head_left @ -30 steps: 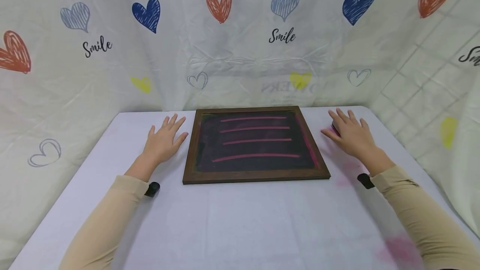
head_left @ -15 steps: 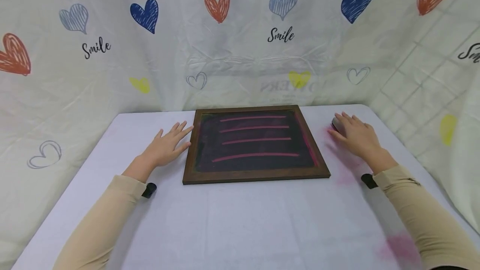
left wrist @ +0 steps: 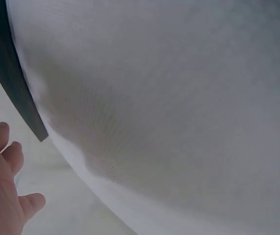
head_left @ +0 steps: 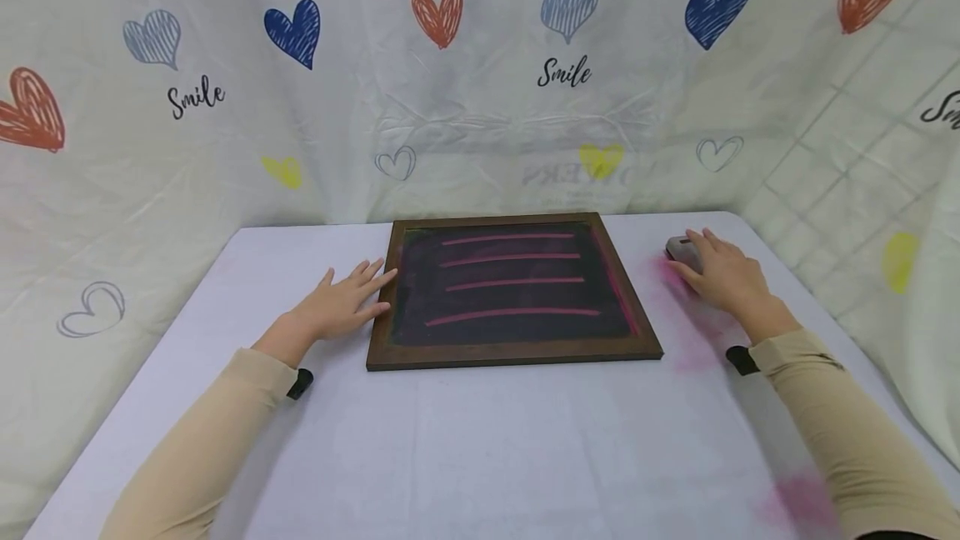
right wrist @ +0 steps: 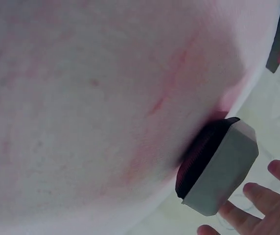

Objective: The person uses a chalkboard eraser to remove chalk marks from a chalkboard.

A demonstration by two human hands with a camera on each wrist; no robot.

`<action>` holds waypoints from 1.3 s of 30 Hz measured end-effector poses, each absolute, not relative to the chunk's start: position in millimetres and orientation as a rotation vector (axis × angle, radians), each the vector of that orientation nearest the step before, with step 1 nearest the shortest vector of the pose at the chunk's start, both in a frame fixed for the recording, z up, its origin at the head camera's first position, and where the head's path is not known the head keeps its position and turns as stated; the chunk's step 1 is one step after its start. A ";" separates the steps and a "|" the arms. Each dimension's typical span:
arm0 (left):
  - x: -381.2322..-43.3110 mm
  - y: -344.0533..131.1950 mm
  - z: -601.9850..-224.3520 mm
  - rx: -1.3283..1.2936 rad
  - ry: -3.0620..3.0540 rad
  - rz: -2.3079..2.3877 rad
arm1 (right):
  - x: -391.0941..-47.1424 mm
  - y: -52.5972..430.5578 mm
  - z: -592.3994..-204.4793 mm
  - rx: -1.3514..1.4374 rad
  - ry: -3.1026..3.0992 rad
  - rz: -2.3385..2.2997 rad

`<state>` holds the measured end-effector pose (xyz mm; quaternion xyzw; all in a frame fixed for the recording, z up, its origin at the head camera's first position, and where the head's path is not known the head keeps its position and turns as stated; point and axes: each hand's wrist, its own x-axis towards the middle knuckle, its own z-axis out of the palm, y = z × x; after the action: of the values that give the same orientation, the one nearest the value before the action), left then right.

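A chalkboard (head_left: 510,350) with a brown wooden frame lies on the white-covered table, several pink lines drawn across its dark face. My left hand (head_left: 337,307) spreads its fingers at the board's left side, index and thumb tips over the frame edge. Right of the board sits a grey blackboard eraser (head_left: 680,251) with a black felt underside. My right hand (head_left: 726,277) is beside it, fingers stretched out and overlapping its right part in the head view. In the right wrist view the eraser (right wrist: 225,169) shows its grey back close to the fingertips.
Pink chalk smudges (head_left: 801,500) mark the white tablecloth (head_left: 487,448) on the right. A white curtain (head_left: 480,90) printed with hearts hangs behind the table and along both sides. Dark wrist cameras (head_left: 742,361) sit under both sleeves.
My left hand has moved right and toward me, its fingertips coming onto the board's frame. My right hand has come down and slid right, uncovering more of the eraser.
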<state>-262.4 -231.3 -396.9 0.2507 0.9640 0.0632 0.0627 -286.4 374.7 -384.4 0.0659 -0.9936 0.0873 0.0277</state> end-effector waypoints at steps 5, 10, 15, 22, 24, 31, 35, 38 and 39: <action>-262.9 -229.2 -397.4 0.778 2.879 0.112 | -289.3 376.0 -384.1 0.111 -3.118 0.334; -262.4 -228.5 -397.5 0.798 2.854 0.055 | -292.6 375.8 -385.4 0.059 -3.135 0.371; -262.9 -226.6 -392.9 0.810 2.836 0.018 | -294.9 375.5 -386.2 0.051 -3.169 0.403; -265.4 -220.4 -393.0 0.839 2.805 0.005 | -298.7 376.6 -385.0 0.060 -3.222 0.463; -265.7 -219.2 -394.4 0.838 2.797 0.005 | -298.5 376.4 -387.2 0.057 -3.236 0.470; -265.7 -218.9 -396.1 0.845 2.811 -0.009 | -295.7 372.1 -388.2 0.019 -3.218 0.521; -265.6 -218.6 -396.6 0.840 2.812 -0.019 | -294.4 372.4 -387.4 0.020 -3.220 0.527; -265.7 -219.3 -396.4 0.831 2.811 -0.020 | -294.4 372.9 -386.6 0.034 -3.217 0.527; -265.5 -219.5 -396.0 0.829 2.810 -0.017 | -294.1 372.6 -386.1 0.039 -3.211 0.525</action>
<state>-265.5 -219.5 -396.0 0.2815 0.9537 -0.0058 0.1056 -294.1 372.6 -386.1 0.0118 -0.9853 0.1611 -0.0559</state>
